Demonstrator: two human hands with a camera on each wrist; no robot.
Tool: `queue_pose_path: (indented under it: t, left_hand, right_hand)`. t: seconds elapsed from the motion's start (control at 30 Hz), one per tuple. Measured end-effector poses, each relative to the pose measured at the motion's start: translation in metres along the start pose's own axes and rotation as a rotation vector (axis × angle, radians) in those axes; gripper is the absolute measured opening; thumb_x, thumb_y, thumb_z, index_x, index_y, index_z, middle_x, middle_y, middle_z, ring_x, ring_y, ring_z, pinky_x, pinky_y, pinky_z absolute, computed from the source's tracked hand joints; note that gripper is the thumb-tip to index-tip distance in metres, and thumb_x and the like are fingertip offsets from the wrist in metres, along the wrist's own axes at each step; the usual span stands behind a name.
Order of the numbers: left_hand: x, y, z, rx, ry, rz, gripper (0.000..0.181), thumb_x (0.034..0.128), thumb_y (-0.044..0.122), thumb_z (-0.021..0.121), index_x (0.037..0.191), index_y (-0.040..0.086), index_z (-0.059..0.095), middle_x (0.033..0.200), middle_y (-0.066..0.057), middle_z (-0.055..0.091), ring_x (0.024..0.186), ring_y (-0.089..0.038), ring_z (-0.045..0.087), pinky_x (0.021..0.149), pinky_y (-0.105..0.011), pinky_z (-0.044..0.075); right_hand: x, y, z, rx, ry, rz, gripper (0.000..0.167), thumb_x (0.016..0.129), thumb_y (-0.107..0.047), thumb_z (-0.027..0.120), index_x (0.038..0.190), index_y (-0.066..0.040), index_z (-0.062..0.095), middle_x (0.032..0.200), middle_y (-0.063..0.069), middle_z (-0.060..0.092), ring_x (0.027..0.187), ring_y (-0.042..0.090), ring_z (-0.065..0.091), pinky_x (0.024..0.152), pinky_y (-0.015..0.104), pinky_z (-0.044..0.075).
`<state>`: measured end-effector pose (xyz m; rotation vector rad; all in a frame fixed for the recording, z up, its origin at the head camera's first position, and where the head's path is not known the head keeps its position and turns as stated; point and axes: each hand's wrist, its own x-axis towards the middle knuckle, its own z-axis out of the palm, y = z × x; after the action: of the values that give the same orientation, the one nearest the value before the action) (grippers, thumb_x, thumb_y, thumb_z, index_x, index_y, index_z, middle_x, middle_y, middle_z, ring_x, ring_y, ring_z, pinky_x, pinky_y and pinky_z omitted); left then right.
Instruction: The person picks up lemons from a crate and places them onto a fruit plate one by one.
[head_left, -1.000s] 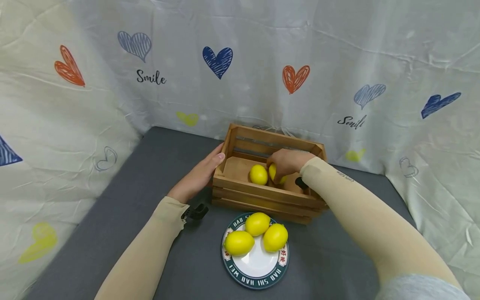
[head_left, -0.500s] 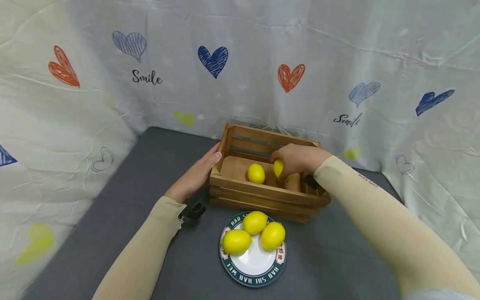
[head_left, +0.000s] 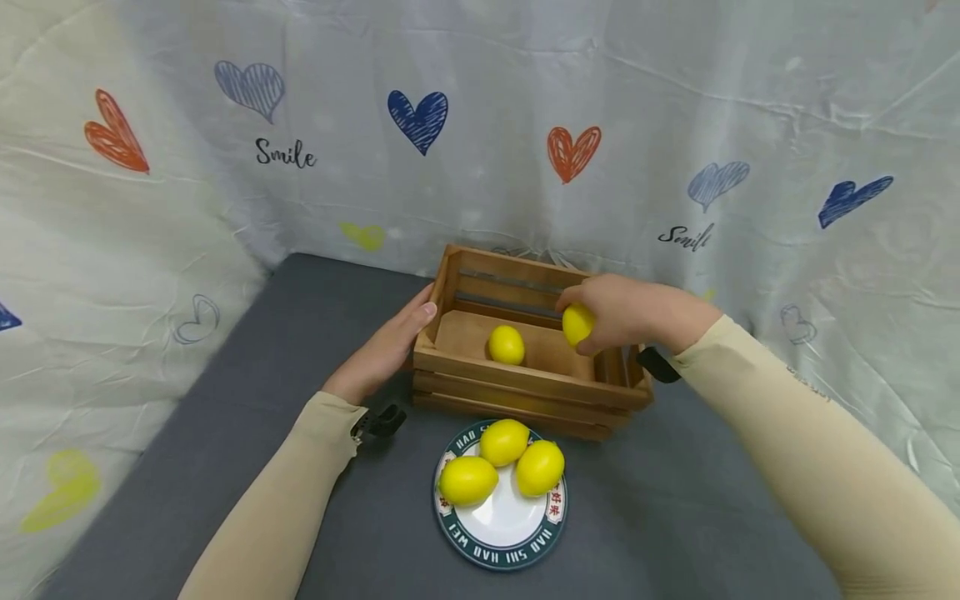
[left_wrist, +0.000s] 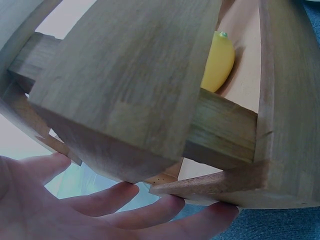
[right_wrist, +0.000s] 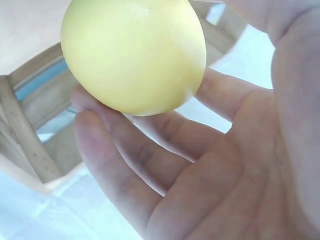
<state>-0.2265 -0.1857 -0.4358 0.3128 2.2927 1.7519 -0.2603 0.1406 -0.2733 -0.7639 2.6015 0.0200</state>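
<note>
My right hand (head_left: 626, 312) holds a yellow lemon (head_left: 577, 323) above the right part of a slatted wooden crate (head_left: 525, 373). In the right wrist view the fingers lie curled around the lemon (right_wrist: 135, 55). A second lemon (head_left: 507, 344) lies on the crate's floor near its middle. My left hand (head_left: 382, 348) rests against the crate's left end, and in the left wrist view its extended fingertips touch the wood (left_wrist: 125, 100). In front of the crate, a white plate with a green lettered rim (head_left: 501, 556) bears three lemons (head_left: 468, 481) grouped toward its far side.
The crate and plate stand on a dark grey table (head_left: 247, 417). Close behind the crate hangs a pale curtain (head_left: 480, 192) printed with hearts and words; it also closes off the left side. Dark straps (head_left: 378, 422) sit at both wrists.
My right hand has lifted the lemon from the crate's floor and drawn it to the right. The left hand stays at the crate's end. The head view has shifted slightly.
</note>
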Motion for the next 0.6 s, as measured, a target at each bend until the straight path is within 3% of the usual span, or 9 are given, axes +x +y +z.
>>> queue_pose_path:
  t: [0.37, 0.6]
  left_hand:
    - [0.002, 0.002, -0.001, 0.006, -0.010, 0.001, 0.069, 0.1169, 0.057, 0.030, 0.176, 0.033, 0.004, 0.184, 0.004, 0.002, 0.171, -0.029, 0.003, 0.135, -0.066, 0.009]
    - [0.002, 0.000, 0.000, 0.000, -0.006, -0.005, 0.068, 0.1169, 0.056, 0.031, 0.176, 0.033, 0.004, 0.184, 0.005, 0.003, 0.171, -0.030, 0.003, 0.134, -0.068, 0.010]
  right_hand:
    - [-0.038, -0.019, -0.010, -0.024, 0.084, -0.059, 0.058, 0.087, -0.023, 0.085, 0.141, -0.017, 0.068, 0.122, 0.006, 0.068, 0.097, 0.025, 0.060, 0.077, 0.037, 0.054]
    - [-0.063, -0.041, -0.005, 0.009, 0.083, -0.072, 0.060, 0.086, -0.025, 0.087, 0.143, -0.023, 0.068, 0.120, 0.002, 0.066, 0.095, 0.022, 0.061, 0.076, 0.034, 0.055]
